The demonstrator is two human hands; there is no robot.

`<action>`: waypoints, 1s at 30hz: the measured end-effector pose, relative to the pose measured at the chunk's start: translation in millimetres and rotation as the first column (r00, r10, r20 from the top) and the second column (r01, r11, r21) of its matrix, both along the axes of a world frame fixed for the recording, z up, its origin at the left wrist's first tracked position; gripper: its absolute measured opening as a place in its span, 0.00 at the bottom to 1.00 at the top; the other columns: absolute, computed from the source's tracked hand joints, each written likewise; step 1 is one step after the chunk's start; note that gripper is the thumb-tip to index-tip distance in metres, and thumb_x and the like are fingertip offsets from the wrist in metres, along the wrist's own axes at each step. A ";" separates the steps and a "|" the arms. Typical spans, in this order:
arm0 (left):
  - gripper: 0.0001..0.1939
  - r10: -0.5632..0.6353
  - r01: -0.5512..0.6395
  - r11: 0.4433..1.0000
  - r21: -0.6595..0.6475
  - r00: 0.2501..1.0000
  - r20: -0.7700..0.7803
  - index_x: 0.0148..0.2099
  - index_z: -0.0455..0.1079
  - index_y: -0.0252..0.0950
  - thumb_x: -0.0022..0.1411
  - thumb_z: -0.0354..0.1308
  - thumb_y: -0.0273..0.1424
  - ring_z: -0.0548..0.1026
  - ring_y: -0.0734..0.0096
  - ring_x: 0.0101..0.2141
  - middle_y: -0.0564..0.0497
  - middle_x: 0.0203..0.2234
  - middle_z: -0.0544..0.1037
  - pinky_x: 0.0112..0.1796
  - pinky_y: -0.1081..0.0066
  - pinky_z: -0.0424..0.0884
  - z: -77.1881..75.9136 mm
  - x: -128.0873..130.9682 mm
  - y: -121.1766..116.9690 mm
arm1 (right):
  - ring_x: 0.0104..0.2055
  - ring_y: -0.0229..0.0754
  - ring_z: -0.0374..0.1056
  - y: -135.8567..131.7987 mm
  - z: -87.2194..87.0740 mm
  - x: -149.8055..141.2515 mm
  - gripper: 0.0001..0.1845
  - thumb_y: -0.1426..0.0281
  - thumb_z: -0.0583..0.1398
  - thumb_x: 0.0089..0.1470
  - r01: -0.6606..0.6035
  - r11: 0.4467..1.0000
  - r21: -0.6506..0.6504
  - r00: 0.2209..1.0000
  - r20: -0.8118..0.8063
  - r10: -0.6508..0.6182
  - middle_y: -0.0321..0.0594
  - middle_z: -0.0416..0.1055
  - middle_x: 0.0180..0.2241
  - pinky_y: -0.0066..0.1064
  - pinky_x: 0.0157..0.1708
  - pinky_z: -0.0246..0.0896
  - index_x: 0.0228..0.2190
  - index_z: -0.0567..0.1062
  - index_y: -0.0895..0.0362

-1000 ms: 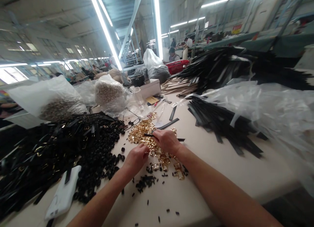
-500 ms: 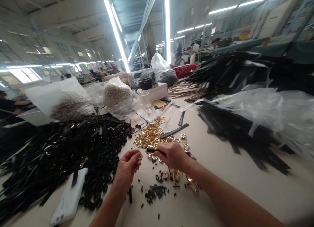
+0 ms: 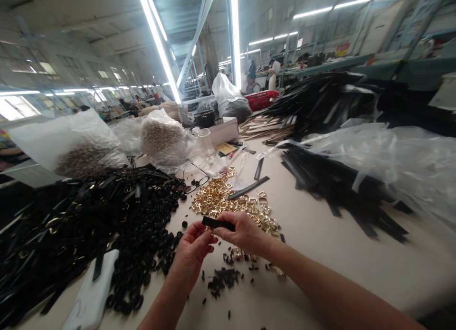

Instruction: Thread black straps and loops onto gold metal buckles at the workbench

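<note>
My right hand (image 3: 242, 231) grips a short black strap (image 3: 218, 223), whose free end points left over my other hand. Close against it, my left hand (image 3: 195, 244) pinches a small gold buckle (image 3: 210, 229), mostly hidden by the fingers. The two hands meet just in front of a heap of gold buckles (image 3: 212, 195). Below them on the table lie small black pieces (image 3: 223, 281) and a few more loose buckles.
On the left spreads a large pile of black straps with buckles (image 3: 64, 225), beside small black rings (image 3: 142, 254). A white phone (image 3: 93, 292) lies at its near edge. Long black strips (image 3: 342, 187) and clear plastic (image 3: 402, 164) cover the right; filled bags (image 3: 162, 137) stand behind.
My right hand has brought the strap left to my left hand, and the two now touch at the buckle. The whole view has shifted slightly.
</note>
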State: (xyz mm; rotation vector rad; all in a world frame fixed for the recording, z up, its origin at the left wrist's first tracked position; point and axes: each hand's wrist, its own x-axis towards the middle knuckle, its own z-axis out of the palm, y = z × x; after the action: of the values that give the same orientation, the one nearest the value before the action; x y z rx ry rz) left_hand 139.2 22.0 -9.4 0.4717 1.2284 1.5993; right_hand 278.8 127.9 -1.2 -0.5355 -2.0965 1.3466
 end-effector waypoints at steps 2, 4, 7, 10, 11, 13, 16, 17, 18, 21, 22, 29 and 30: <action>0.23 -0.041 0.042 0.999 0.024 0.999 -0.021 0.43 0.71 0.37 0.46 0.73 0.33 0.75 0.77 0.30 0.54 0.31 0.75 0.28 0.81 0.70 -1.3 3.1 -1.0 | 0.23 0.30 0.58 0.1 -0.3 -1.3 0.07 0.68 0.61 0.52 0.006 0.995 -0.105 1.000 0.003 -0.006 0.33 0.69 0.23 0.22 0.23 0.52 0.29 0.75 0.60; 0.24 -0.054 0.055 0.998 0.041 0.998 -0.036 0.46 0.71 0.38 0.47 0.72 0.33 0.74 0.76 0.33 0.54 0.32 0.74 0.30 0.80 0.70 -3.7 4.7 -1.2 | 0.22 0.29 0.59 0.9 0.7 -1.5 0.07 0.69 0.62 0.51 -0.006 0.981 -0.193 1.000 0.002 0.007 0.33 0.69 0.23 0.21 0.22 0.53 0.29 0.75 0.60; 0.26 -0.048 0.052 0.997 0.057 0.996 -0.074 0.49 0.71 0.39 0.46 0.72 0.33 0.72 0.77 0.32 0.53 0.32 0.74 0.30 0.80 0.67 -9.2 3.7 -0.1 | 0.20 0.28 0.58 3.0 3.0 -0.4 0.07 0.70 0.61 0.49 -0.046 0.944 -0.327 0.997 0.045 0.065 0.32 0.67 0.22 0.20 0.19 0.53 0.31 0.76 0.61; 0.27 -0.064 0.073 0.995 0.068 0.989 -0.131 0.50 0.72 0.39 0.46 0.72 0.33 0.66 0.80 0.27 0.52 0.31 0.73 0.27 0.80 0.63 -14.1 0.4 1.2 | 0.18 0.27 0.56 5.2 3.8 0.4 0.08 0.73 0.59 0.47 -0.071 0.916 -0.395 0.992 0.066 0.106 0.30 0.65 0.20 0.19 0.16 0.50 0.32 0.75 0.61; 0.27 -0.069 0.080 0.994 0.071 0.987 -0.143 0.50 0.72 0.39 0.46 0.72 0.33 0.65 0.80 0.26 0.52 0.31 0.73 0.26 0.80 0.61 -14.8 -0.5 1.4 | 0.18 0.27 0.56 5.7 3.6 0.4 0.08 0.73 0.59 0.47 -0.076 0.914 -0.398 0.992 0.061 0.109 0.30 0.65 0.20 0.19 0.16 0.50 0.32 0.75 0.61; 0.27 -0.078 0.090 0.993 0.077 0.986 -0.150 0.50 0.72 0.39 0.47 0.71 0.33 0.63 0.81 0.26 0.53 0.29 0.71 0.25 0.80 0.58 -14.4 -1.3 1.6 | 0.18 0.27 0.56 6.3 2.8 0.5 0.08 0.73 0.59 0.46 -0.081 0.917 -0.391 0.992 0.054 0.110 0.30 0.65 0.21 0.18 0.17 0.51 0.31 0.75 0.61; 0.28 -0.106 0.116 0.991 0.073 0.986 -0.130 0.52 0.71 0.39 0.47 0.71 0.33 0.61 0.81 0.25 0.54 0.27 0.69 0.23 0.80 0.55 -10.9 -0.6 1.3 | 0.19 0.27 0.55 5.7 1.9 0.9 0.06 0.74 0.59 0.45 -0.093 0.941 -0.324 0.991 0.058 0.118 0.30 0.64 0.20 0.18 0.18 0.49 0.29 0.74 0.61; 0.29 -0.113 0.123 0.990 0.072 0.986 -0.122 0.53 0.70 0.39 0.47 0.71 0.33 0.61 0.80 0.25 0.54 0.27 0.69 0.22 0.80 0.54 -9.7 -0.1 1.3 | 0.20 0.27 0.55 5.2 1.8 1.2 0.05 0.74 0.59 0.45 -0.093 0.955 -0.283 0.991 0.064 0.116 0.30 0.63 0.20 0.18 0.18 0.49 0.28 0.74 0.61; 0.30 -0.116 0.125 0.990 0.069 0.986 -0.121 0.53 0.70 0.39 0.47 0.71 0.34 0.61 0.80 0.25 0.54 0.27 0.69 0.22 0.80 0.53 -8.8 0.4 1.3 | 0.20 0.27 0.54 4.6 1.8 1.4 0.05 0.75 0.59 0.45 -0.084 0.968 -0.238 0.992 0.072 0.104 0.30 0.63 0.20 0.18 0.19 0.48 0.28 0.74 0.61; 0.26 -0.116 0.130 0.989 0.064 0.977 -0.177 0.48 0.72 0.37 0.46 0.71 0.35 0.60 0.80 0.23 0.55 0.25 0.68 0.21 0.80 0.53 -9.0 1.5 1.4 | 0.21 0.27 0.55 2.4 1.4 2.1 0.06 0.75 0.59 0.46 -0.046 0.994 -0.104 0.994 0.098 0.056 0.30 0.65 0.21 0.19 0.21 0.49 0.29 0.75 0.60; 0.24 -0.116 0.132 0.989 0.061 0.971 -0.210 0.46 0.73 0.36 0.46 0.71 0.35 0.60 0.81 0.23 0.55 0.25 0.68 0.22 0.80 0.54 -10.0 1.6 1.4 | 0.22 0.28 0.56 1.8 0.9 2.2 0.06 0.75 0.59 0.46 -0.036 0.997 -0.064 0.993 0.107 0.043 0.31 0.66 0.22 0.19 0.21 0.50 0.29 0.75 0.60; 0.11 -0.066 0.093 0.994 0.051 0.921 -0.383 0.35 0.74 0.34 0.49 0.68 0.34 0.68 0.75 0.28 0.52 0.27 0.74 0.33 0.75 0.66 -15.4 -4.2 -0.4 | 0.23 0.29 0.56 2.5 -1.2 1.9 0.02 0.73 0.59 0.47 0.000 0.989 0.148 0.986 0.163 -0.024 0.30 0.64 0.21 0.21 0.23 0.48 0.26 0.73 0.59; 0.12 -0.070 0.093 0.995 0.040 0.915 -0.398 0.35 0.74 0.34 0.50 0.68 0.34 0.68 0.75 0.29 0.52 0.28 0.75 0.34 0.75 0.67 -14.4 -4.8 -0.8 | 0.23 0.29 0.56 2.8 -0.6 1.9 0.02 0.74 0.59 0.47 0.012 0.988 0.154 0.987 0.158 -0.036 0.30 0.64 0.21 0.21 0.23 0.48 0.26 0.73 0.59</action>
State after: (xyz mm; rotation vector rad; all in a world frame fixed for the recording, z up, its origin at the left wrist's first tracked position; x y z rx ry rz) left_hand 134.4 21.2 -23.8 0.9085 1.4420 1.5145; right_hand 280.7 130.7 -1.7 -0.6205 -2.2931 1.1511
